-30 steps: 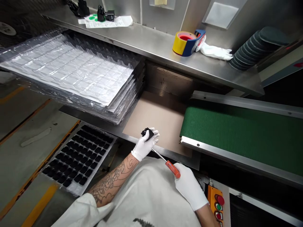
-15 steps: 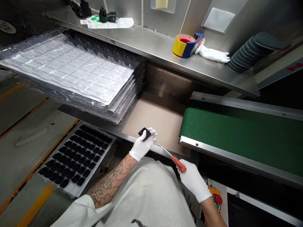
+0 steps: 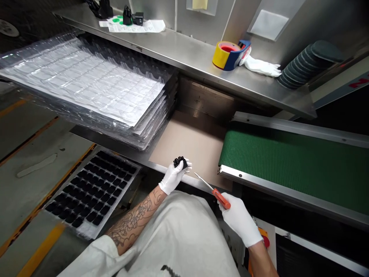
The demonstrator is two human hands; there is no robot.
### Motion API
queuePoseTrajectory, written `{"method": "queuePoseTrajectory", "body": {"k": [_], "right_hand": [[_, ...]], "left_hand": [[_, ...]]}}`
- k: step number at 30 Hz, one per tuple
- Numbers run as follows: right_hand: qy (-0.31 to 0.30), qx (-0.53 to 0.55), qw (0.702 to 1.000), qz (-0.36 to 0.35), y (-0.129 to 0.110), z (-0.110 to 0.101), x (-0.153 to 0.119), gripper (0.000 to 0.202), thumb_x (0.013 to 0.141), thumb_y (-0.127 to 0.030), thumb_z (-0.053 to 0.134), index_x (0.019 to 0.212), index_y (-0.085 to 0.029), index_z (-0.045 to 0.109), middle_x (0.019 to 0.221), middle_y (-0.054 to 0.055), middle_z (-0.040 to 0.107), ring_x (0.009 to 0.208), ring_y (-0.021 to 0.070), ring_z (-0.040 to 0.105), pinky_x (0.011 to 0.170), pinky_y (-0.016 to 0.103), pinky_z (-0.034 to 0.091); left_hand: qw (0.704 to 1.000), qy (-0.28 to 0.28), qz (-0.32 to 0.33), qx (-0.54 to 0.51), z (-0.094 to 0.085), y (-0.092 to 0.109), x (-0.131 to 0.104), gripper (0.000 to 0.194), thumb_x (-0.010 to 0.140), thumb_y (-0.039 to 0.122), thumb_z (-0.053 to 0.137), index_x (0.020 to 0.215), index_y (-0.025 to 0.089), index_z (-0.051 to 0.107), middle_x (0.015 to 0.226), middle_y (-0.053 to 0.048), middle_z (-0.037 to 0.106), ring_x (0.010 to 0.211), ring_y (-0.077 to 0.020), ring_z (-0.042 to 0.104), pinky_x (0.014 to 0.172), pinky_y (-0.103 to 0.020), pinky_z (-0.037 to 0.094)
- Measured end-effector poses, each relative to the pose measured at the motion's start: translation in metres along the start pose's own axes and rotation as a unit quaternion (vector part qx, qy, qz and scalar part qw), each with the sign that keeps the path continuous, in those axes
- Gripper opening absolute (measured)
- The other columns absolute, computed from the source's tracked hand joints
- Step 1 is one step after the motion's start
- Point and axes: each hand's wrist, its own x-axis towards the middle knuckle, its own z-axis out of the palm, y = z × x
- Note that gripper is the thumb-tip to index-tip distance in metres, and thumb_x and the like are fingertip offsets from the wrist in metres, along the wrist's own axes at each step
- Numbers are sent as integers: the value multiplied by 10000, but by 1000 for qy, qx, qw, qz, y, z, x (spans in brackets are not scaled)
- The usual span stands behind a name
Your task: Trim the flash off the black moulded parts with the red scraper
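Note:
Gloved in white, my left hand [image 3: 173,176] grips a small black plastic part [image 3: 180,162] between thumb and fingers, over the front edge of the tan board [image 3: 196,140]. Small knobs show along the part's upper side. My right hand [image 3: 238,217], also in a white glove, is closed around the orange handle of a screwdriver [image 3: 221,197]. Its metal shaft points up and left, and the tip is a short way right of my left hand, apart from the black part.
Stacked clear plastic trays with white sheets [image 3: 95,88] rise at the left. A green conveyor belt [image 3: 288,161] runs off right. Below left lies a tray of black parts [image 3: 92,192]. The metal shelf [image 3: 184,48] holds a tape roll [image 3: 226,55], a glove [image 3: 262,67] and dark stacked discs [image 3: 311,63].
The black part has been turned in my left hand, so its knobbed side now shows. My right hand with the screwdriver has shifted slightly right and down.

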Motion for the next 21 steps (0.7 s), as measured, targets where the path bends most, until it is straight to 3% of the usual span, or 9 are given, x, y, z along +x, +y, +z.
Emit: {"method": "queuePoseTrajectory", "body": {"k": [4, 7, 12, 17, 19, 21], "right_hand": [[-16, 14, 1000, 8, -2, -5, -1, 137, 825, -161, 429, 773, -176, 554, 758, 21, 623, 706, 120, 540, 664, 199, 347], [-24, 35, 999, 19, 5, -10, -4, 141, 822, -172, 429, 806, -178, 569, 784, 19, 634, 730, 122, 556, 698, 202, 379], [-23, 14, 999, 30, 12, -28, -8, 129, 834, -213, 442, 800, -184, 563, 768, 2, 627, 727, 118, 550, 709, 210, 387], [-39, -47, 998, 19, -10, -38, -9, 136, 835, -159, 413, 765, -188, 526, 716, -7, 601, 662, 99, 514, 640, 199, 349], [-42, -90, 995, 27, -23, -38, -7, 145, 817, -121, 407, 757, -187, 522, 710, -1, 598, 626, 96, 492, 606, 205, 314], [-48, -115, 991, 37, -36, -37, -3, 154, 792, -92, 417, 772, -187, 536, 726, 10, 608, 608, 94, 482, 583, 207, 285]], "left_hand": [[997, -28, 25, 72, 0, 4, -2, 511, 801, 526, 708, 1086, 115, 600, 943, -109, 680, 781, -173, 649, 779, -321, 506], [966, -40, 68, 247, -4, 16, -2, 455, 844, 514, 652, 1079, 135, 561, 893, -86, 679, 758, -175, 640, 794, -343, 509], [822, -38, 129, 554, -12, 40, 0, 337, 852, 310, 652, 1112, 189, 474, 1054, -113, 681, 983, -252, 677, 876, -387, 518], [656, -76, 129, 739, -6, 51, 3, 194, 846, 259, 656, 992, 194, 545, 920, -92, 697, 874, -285, 683, 777, -393, 513], [611, -76, 142, 775, -3, 51, 3, 116, 840, 243, 659, 914, 194, 584, 896, -84, 695, 867, -287, 672, 777, -395, 503], [592, -68, 166, 785, -4, 49, 4, 78, 837, 203, 653, 903, 190, 615, 920, -84, 695, 891, -276, 657, 806, -391, 497]]}}
